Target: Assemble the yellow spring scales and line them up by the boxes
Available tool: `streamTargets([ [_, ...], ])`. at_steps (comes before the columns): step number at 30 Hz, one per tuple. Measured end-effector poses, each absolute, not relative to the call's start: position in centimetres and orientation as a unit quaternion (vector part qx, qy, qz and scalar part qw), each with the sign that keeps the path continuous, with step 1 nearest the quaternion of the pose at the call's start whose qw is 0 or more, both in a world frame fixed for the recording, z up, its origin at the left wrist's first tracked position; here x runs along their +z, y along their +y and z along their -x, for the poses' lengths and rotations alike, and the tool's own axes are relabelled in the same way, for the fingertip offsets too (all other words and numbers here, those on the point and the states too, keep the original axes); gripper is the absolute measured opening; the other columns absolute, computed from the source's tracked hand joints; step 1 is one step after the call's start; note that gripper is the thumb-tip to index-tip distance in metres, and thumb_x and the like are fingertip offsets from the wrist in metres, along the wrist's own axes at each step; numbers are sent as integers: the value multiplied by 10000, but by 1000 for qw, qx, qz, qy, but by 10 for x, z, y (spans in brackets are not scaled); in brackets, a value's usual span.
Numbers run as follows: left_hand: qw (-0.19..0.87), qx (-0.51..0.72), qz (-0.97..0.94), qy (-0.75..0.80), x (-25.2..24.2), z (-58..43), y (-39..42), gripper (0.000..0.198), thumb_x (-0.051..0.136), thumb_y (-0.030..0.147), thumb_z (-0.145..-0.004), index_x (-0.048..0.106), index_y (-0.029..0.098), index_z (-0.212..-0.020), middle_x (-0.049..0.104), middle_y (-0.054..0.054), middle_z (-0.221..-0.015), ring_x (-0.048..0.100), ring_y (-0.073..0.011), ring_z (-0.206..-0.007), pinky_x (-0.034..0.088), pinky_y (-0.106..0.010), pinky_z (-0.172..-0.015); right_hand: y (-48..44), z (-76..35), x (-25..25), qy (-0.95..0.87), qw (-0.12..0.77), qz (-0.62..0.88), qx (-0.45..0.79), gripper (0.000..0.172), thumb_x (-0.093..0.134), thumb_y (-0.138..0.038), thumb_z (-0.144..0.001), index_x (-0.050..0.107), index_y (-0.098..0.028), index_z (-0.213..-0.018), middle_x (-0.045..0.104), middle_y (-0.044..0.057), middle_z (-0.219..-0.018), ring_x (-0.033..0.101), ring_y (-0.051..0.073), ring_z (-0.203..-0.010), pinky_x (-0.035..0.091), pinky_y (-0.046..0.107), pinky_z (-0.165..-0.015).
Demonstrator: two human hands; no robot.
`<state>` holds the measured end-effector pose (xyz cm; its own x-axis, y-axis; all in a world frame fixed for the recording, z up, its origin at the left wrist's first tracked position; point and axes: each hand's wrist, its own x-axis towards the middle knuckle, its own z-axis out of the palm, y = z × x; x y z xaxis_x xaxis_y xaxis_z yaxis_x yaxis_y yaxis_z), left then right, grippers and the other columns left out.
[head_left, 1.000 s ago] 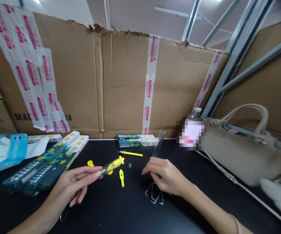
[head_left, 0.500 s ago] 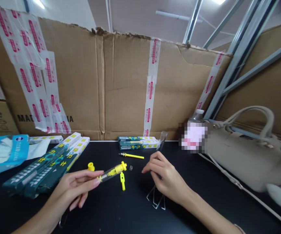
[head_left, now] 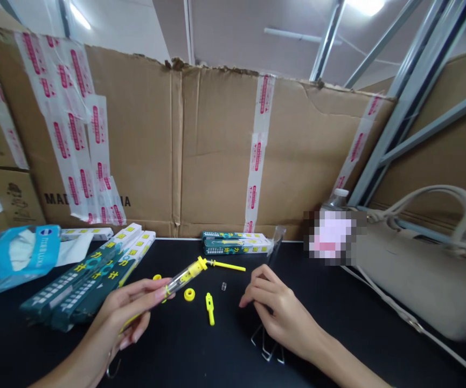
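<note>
My left hand (head_left: 130, 312) pinches a clear-tube spring scale (head_left: 184, 276) with a yellow end piece, its tube slanting up to the right. A yellow rod (head_left: 133, 319) runs back under my palm, and a metal hook (head_left: 113, 369) shows below that hand. My right hand (head_left: 275, 307) is over the table with bent fingers, some apart, and nothing visible in them. Metal hooks (head_left: 267, 353) lie beneath it. Between my hands are a yellow ring (head_left: 189, 295), a yellow slotted piece (head_left: 210, 310) and a small clear piece (head_left: 223, 286). A yellow rod with a metal tip (head_left: 228, 266) lies farther back.
Green and white boxes (head_left: 89, 277) lie at left beside a blue tissue pack (head_left: 26, 256). More boxes (head_left: 235, 243) lie at the back near a clear tube (head_left: 278, 240). A bottle (head_left: 340, 199) and a beige handbag (head_left: 414, 269) stand at right. Cardboard (head_left: 216, 151) walls the back.
The view has shifted, so the scene sits lower and farther right. The spring scale is tilted more steeply, and the yellow ring now shows below it. My right hand keeps its pose.
</note>
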<state>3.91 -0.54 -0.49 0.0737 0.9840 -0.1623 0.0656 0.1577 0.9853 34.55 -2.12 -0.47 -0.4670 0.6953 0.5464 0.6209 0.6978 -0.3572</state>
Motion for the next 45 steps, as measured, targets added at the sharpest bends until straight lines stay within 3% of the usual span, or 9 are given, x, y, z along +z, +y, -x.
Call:
streamTargets([
  [5,541,439,-486,528,7,-46,-13,542,783,536,-627,764,160,-1018,753,-101,-883,356,-27,-331,180,-183,-318,-26,-341,-7,-858,347,373,70,374,406,22,-855,689,-222,-858,677,52,-798,537,242,-893,545,389,-758],
  [14,551,438,-478,525,7,-46,-13,535,773,530,-673,742,146,-1044,714,-64,-746,338,-14,-350,148,-154,-347,-27,-322,-6,-836,405,365,69,411,370,55,-831,649,-232,-926,683,42,-838,524,241,-880,527,387,-759],
  [20,574,475,-450,492,1,-39,-12,508,769,483,-739,716,156,-1123,630,4,-582,282,-7,-374,127,-137,-369,-24,-304,-4,-860,342,371,71,411,402,55,-838,634,-191,-1071,672,82,-993,532,258,-961,522,447,-871],
  [25,573,514,-433,469,0,-39,-10,472,782,455,-732,713,156,-1092,729,-63,-813,284,17,-378,110,-148,-376,-23,-263,-1,-882,255,393,46,257,486,-83,-944,648,-149,-1131,670,107,-1026,574,285,-968,522,488,-883],
  [30,560,517,-438,476,-1,-40,-9,480,788,483,-718,731,150,-1059,605,17,-540,302,-11,-368,151,-146,-376,-6,-219,-1,-843,255,468,70,464,751,-424,-832,662,-152,-1197,653,127,-1087,592,328,-1039,510,507,-922],
  [34,539,545,-440,468,2,-36,-11,474,796,475,-711,741,149,-1051,435,80,-405,301,-27,-373,181,-137,-386,10,-202,2,-847,285,444,67,426,747,-422,-837,660,-150,-1152,627,122,-1086,584,293,-997,529,459,-883],
  [38,528,565,-432,464,4,-32,-11,469,795,460,-716,735,162,-1074,423,92,-387,295,-32,-370,242,-135,-397,18,-194,5,-884,289,366,26,478,720,-420,-861,611,-159,-1247,593,147,-1199,551,295,-1050,519,460,-920],
  [42,533,573,-413,466,4,-32,-9,448,808,471,-678,747,162,-997,421,98,-374,303,-33,-370,381,-166,-469,27,-189,1,-911,255,322,30,391,587,-467,-942,697,-132,-1108,616,160,-1179,533,311,-1100,512,463,-940],
  [45,535,562,-422,468,2,-32,-10,441,805,470,-680,745,160,-988,430,95,-377,312,-27,-370,355,-156,-463,36,-190,-7,-920,245,291,97,270,579,-377,-969,715,-185,-1101,624,114,-1220,542,277,-1135,516,417,-953],
])
